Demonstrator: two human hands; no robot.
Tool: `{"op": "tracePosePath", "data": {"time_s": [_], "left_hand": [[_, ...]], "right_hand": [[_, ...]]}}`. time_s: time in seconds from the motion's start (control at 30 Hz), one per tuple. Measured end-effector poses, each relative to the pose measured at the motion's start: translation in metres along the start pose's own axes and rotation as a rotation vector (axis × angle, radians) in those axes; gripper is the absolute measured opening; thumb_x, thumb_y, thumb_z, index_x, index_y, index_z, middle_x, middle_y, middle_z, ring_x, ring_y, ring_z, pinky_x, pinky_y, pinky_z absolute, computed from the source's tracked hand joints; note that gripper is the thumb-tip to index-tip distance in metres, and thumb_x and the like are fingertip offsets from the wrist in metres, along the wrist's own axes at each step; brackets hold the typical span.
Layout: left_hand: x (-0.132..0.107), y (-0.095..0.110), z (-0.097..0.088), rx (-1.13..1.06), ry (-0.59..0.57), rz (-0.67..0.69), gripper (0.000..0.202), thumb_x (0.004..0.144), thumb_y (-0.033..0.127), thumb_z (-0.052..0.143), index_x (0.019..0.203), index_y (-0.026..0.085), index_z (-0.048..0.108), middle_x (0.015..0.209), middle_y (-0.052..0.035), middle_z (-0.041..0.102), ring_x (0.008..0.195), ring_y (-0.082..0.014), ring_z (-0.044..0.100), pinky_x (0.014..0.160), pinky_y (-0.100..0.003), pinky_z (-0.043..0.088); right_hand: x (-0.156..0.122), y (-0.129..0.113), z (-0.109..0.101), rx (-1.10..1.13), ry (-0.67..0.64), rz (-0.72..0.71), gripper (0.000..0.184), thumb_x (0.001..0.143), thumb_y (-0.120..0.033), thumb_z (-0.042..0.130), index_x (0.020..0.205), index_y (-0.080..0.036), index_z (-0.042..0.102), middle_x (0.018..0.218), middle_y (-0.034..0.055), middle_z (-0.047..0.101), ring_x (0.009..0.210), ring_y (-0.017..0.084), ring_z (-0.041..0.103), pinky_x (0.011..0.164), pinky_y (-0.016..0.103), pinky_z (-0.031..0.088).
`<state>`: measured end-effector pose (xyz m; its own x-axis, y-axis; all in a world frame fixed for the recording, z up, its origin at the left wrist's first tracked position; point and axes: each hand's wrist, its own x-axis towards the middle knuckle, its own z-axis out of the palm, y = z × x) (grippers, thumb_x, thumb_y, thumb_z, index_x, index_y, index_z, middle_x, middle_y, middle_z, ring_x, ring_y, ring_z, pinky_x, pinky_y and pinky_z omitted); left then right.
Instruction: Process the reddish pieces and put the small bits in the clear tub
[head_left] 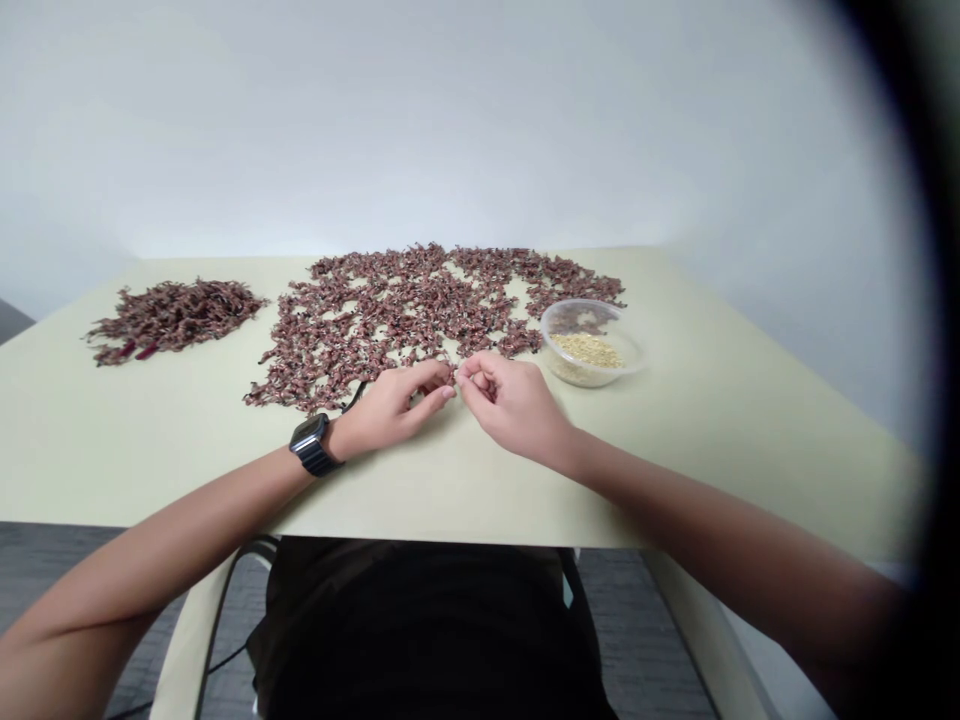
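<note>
The left hand and right hand curl into narrow pinches, fingertips almost meeting at a tiny dried sprig; which hand holds it, and its long axis, cannot be told; a spread of reddish-brown sprigs lies just beyond.

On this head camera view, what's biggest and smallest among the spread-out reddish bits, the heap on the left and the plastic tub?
Largest to smallest:
1. The spread of reddish-brown plant pieces
2. The heap of the same pieces
3. The clear plastic tub of pale grains

Black top and black wristwatch (chunky band).
</note>
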<state>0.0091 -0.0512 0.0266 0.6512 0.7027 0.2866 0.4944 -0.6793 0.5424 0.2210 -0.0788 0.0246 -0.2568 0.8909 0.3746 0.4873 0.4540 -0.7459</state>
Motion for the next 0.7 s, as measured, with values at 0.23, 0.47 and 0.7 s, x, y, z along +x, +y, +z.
{"op": "tracePosePath", "data": {"time_s": [0.23, 0.47, 0.7], "left_hand": [[-0.002, -0.005, 0.001, 0.137, 0.007, 0.097, 0.027, 0.105, 0.037, 0.044, 0.115, 0.018, 0.06, 0.101, -0.0072, 0.069, 0.086, -0.0166, 0.065, 0.076, -0.026, 0.047], [-0.004, -0.021, 0.001, 0.445, 0.012, 0.316, 0.028, 0.106, 0.031, 0.044, 0.125, 0.015, 0.057, 0.112, -0.0142, 0.068, 0.102, -0.0236, 0.065, 0.089, -0.035, 0.051], [-0.005, -0.014, 0.004, 0.268, 0.073, 0.2, 0.028, 0.105, 0.033, 0.047, 0.125, 0.016, 0.056, 0.109, -0.0112, 0.07, 0.092, -0.0184, 0.067, 0.081, -0.029, 0.051]], "right_hand": [[0.001, -0.004, 0.0, 0.164, -0.035, 0.142, 0.011, 0.091, -0.028, 0.058, 0.084, -0.02, 0.06, 0.061, -0.0031, 0.054, 0.055, 0.013, 0.046, 0.056, 0.027, 0.034], [0.007, 0.0, -0.002, 0.816, -0.245, 0.552, 0.019, 0.081, -0.03, 0.073, 0.078, -0.018, 0.058, 0.058, -0.0074, 0.038, 0.049, 0.007, 0.027, 0.045, 0.024, 0.022], [0.01, 0.006, -0.006, 0.903, -0.287, 0.504, 0.03, 0.078, -0.039, 0.082, 0.085, -0.017, 0.063, 0.061, -0.008, 0.039, 0.051, 0.007, 0.026, 0.045, 0.022, 0.023]]}}
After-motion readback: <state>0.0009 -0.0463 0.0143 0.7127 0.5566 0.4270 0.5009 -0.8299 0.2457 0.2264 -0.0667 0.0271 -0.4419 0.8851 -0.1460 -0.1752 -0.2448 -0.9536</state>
